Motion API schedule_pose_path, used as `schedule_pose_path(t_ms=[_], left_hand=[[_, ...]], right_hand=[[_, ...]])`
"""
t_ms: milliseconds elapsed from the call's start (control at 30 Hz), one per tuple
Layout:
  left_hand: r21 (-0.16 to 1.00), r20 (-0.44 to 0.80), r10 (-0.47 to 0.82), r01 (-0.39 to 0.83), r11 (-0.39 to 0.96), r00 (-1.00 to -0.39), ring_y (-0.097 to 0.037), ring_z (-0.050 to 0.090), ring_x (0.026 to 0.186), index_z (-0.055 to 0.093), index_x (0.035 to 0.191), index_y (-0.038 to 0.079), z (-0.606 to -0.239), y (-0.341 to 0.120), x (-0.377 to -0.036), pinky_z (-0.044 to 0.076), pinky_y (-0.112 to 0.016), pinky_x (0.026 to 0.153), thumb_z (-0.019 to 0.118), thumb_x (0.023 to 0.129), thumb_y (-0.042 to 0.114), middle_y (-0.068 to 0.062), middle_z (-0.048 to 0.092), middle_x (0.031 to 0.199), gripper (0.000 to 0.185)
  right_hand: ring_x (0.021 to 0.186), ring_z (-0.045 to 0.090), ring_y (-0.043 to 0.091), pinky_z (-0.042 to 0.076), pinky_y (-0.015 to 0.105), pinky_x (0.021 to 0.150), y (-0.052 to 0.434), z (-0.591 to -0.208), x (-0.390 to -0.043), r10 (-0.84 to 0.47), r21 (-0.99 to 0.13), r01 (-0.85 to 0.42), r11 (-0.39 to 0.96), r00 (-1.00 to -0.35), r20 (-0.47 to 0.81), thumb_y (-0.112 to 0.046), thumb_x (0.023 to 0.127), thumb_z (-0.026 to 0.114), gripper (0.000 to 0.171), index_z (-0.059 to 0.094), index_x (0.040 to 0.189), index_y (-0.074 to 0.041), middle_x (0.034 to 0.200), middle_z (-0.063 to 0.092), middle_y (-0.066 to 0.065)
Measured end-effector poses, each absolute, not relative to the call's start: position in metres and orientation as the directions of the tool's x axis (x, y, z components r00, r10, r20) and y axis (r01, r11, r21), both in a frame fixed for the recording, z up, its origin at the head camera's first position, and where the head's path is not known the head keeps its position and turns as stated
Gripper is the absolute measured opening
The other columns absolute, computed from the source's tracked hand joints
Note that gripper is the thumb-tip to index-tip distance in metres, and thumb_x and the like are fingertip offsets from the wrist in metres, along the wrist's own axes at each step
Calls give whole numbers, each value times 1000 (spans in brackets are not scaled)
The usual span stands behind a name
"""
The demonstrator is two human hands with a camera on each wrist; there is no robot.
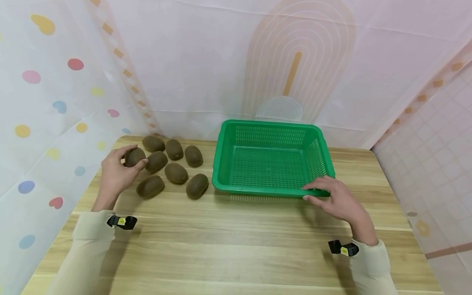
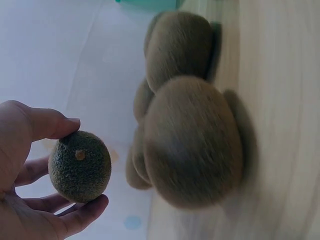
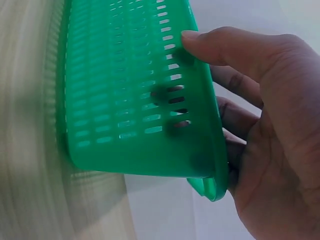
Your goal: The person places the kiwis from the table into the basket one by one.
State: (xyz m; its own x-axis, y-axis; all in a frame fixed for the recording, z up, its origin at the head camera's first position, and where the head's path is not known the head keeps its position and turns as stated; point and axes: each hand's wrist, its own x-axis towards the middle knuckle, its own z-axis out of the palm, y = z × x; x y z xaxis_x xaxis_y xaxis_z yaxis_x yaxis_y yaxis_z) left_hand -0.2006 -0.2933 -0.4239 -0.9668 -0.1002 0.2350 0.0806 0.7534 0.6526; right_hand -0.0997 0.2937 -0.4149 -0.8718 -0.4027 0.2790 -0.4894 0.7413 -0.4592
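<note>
Pale patterned sheets (image 1: 191, 61), dotted at left, hang around a wood-grained table (image 1: 228, 246).

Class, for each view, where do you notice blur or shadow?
Head: mostly clear, soft shadows on the table beside the left sleeve and under the basket's front; left wrist: held kiwi fairly crisp, foreground kiwi blurred; right wrist: dark patches on the basket's wall, table blurred.

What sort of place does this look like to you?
Probably a staged tabletop booth, perhaps for recording: creased, patterned sheets rise close behind and beside a wood-grain table, and a small black device sits at each wrist.
</note>
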Motion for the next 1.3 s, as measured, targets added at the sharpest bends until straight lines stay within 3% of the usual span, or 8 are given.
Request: schedule_pose_path(t_ms=[133,200,300,533,733,933,1133,1300], left_hand=[[662,255,-77,116,740,-964,-40,54,121,60,142,4,-418,-279,-200,48,-24,85,77,93,29,-28,56,140,58],[665,261,-63,132,735,-963,-41,55,122,60,142,4,-414,-273,-199,53,-38,90,77,93,27,-28,56,140,57],[671,253,-44,143,727,-966,-42,54,125,59,143,4,-411,-263,-198,52,-56,94,77,93,25,-28,54,142,57],[685,280,15,211,697,-960,-42,55,123,60,141,3,-406,-243,-202,53,-62,95,77,92,20,-27,55,141,55],[695,308,36,251,674,-951,-37,58,122,62,141,8,-398,-228,-205,55,-58,95,78,91,22,-21,58,142,54],[714,310,25,250,653,-950,-33,60,118,64,139,10,-389,-218,-208,56,-36,92,80,90,23,-18,59,139,52],[749,302,30,257,611,-953,-36,59,124,63,139,7,-385,-213,-207,55,-50,101,79,91,21,-19,56,143,53],[777,316,13,266,570,-949,-31,60,122,64,138,7,-385,-209,-205,52,-11,89,80,90,18,-17,58,142,52]], right_hand=[[94,60,13,54,37,80,295,-413,-100,-373,-492,-432,756,-902,219,-17,88,82,19,81,106,-22,100,76,-8],[96,60,14,53,37,83,294,-412,-100,-360,-508,-401,762,-915,183,-20,90,81,18,81,107,-23,102,75,-7],[99,60,15,53,38,85,293,-410,-100,-347,-521,-370,769,-927,145,-22,91,80,18,80,108,-24,105,74,-5],[100,60,17,53,38,85,294,-406,-98,-327,-536,-343,771,-936,129,-21,90,80,18,81,108,-23,105,73,-4],[100,60,16,51,35,85,297,-404,-97,-320,-552,-319,771,-942,98,-23,91,80,17,80,108,-24,107,73,-3],[101,60,17,50,37,86,298,-403,-98,-308,-554,-302,776,-948,85,-24,91,80,17,80,107,-26,107,73,-2],[101,59,18,50,37,86,295,-403,-100,-316,-555,-298,777,-946,67,-26,91,79,17,80,108,-25,108,74,-2],[103,58,18,50,41,89,292,-403,-102,-323,-561,-301,771,-944,63,-24,91,80,18,81,108,-23,108,75,-2]])
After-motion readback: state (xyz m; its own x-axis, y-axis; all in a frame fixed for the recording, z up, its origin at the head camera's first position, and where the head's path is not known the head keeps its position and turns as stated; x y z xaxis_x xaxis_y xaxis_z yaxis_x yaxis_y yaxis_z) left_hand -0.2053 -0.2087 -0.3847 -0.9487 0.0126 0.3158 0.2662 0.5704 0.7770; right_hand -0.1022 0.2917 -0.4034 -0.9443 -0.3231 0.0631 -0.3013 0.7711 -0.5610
